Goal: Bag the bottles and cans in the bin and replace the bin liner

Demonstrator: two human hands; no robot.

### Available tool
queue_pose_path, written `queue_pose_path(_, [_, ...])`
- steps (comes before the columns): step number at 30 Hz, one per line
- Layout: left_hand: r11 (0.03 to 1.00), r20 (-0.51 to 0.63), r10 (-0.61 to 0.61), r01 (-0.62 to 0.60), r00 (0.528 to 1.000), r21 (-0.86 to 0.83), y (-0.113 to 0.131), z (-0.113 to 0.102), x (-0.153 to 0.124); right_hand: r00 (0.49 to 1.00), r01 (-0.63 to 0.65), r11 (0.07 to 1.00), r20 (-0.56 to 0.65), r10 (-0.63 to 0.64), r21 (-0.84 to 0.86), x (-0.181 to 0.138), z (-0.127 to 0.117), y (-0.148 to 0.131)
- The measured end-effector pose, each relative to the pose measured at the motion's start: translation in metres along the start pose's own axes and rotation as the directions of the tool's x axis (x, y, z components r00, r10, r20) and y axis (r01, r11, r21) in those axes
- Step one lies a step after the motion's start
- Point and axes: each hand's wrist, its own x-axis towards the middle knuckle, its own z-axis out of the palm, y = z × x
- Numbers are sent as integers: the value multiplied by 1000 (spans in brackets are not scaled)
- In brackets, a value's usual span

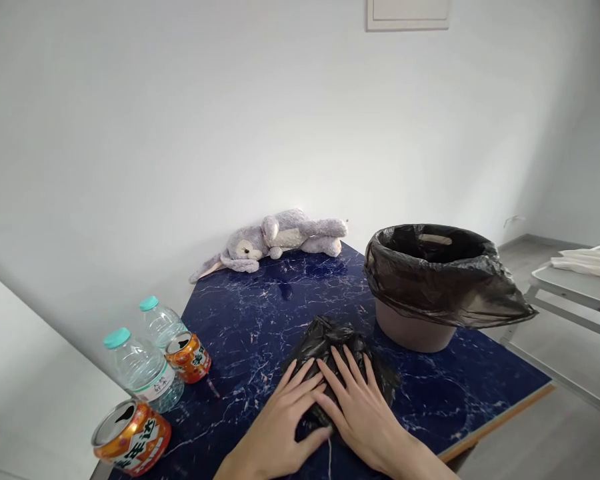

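A crumpled black plastic bag (325, 333) lies on the blue marble-patterned table (240, 333), near its front. My left hand (285, 417) rests on the bag's left side with its fingers stretched out. Flat on the bag's middle and right lies my right hand (357, 407), fingers spread. The two hands meet near the right thumb and left fingers. Part of the bag is hidden under them. Beyond it to the right stands a bin (415, 327) lined with another black bag (430, 287), whose edge folds over the rim and hangs out to the right.
At left stand two clear bottles with teal caps (150, 373) (163, 323) and two opened orange cans (135, 437) (190, 358). A grey plush rabbit (280, 237) lies along the wall. Right of the table is a white metal rack (575, 280) with pale cloth on it.
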Motion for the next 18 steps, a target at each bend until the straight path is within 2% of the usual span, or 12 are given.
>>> queue_pose_path(2, [996, -111, -84, 80, 990, -41, -11, -4, -12, 1000, -15, 1000, -4, 15, -6, 0, 7, 4])
queue_pose_path(5, [975, -321, -222, 198, 921, -104, -22, -6, -22, 999, -30, 999, -37, 30, -21, 0, 12, 4])
queue_pose_path(7, [963, -383, -267, 233, 884, -132, -24, -6, -24, 998, -37, 999, -60, 35, -32, 1, 13, 2])
queue_pose_path(10, [954, -402, -301, 267, 865, -140, -23, -5, -22, 997, -44, 998, -65, 41, -51, 4, 16, 0])
queue_pose_path(18, [945, -403, -328, 304, 855, -124, -24, -2, -22, 996, -68, 990, -67, 60, -126, 24, 24, 3])
